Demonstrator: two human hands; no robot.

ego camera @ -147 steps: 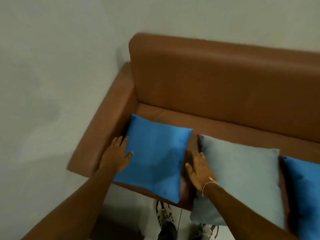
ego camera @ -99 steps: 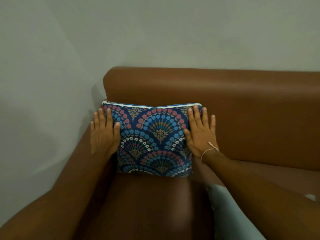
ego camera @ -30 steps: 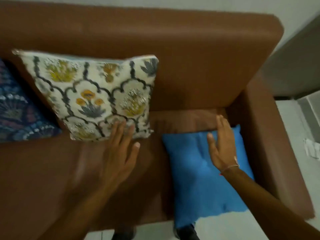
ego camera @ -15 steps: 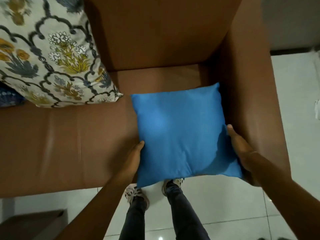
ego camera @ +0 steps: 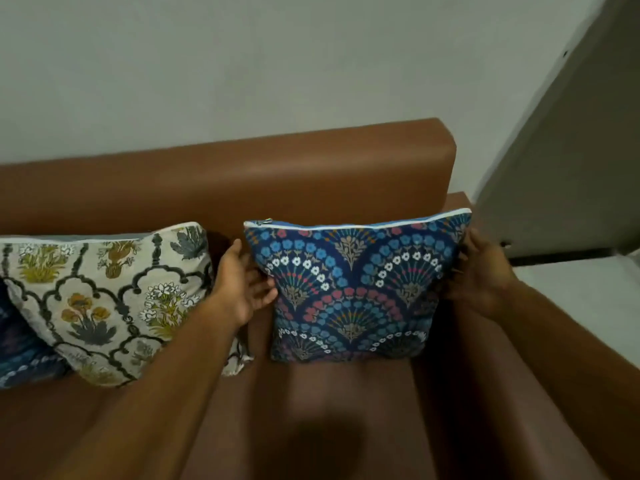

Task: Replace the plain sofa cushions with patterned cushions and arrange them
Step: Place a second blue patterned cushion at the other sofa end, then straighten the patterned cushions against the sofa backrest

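— From the head camera, where did the navy fan-patterned cushion (ego camera: pixel 353 289) stand relative to the hands?

— Directly ahead and between them. It stood upright on the seat of the brown leather sofa (ego camera: pixel 311 168), leaning against the backrest at the right end, just beside the right armrest (ego camera: pixel 540 393). Its zipped edge ran level along the top, so its long axis lay left to right, across the person's front.

— Which hand was nearer?

— About equal, I'd judge. The left hand (ego camera: pixel 242 282) was at the cushion's left edge, the right hand (ego camera: pixel 481 275) at its right edge.

— And how open were they?

— The left was spread open, palm turned toward the cushion, fingertips touching its side rather than clasping it. The right was loosely cupped against the right edge; whether its fingers actually pinched the fabric I could not tell, as they lay in shadow.

— Anything beside it?

— A cream floral cushion (ego camera: pixel 104 299) leaned tilted just left of the left hand, apart from the navy one. Another dark patterned cushion (ego camera: pixel 17 358) showed at the far left edge.
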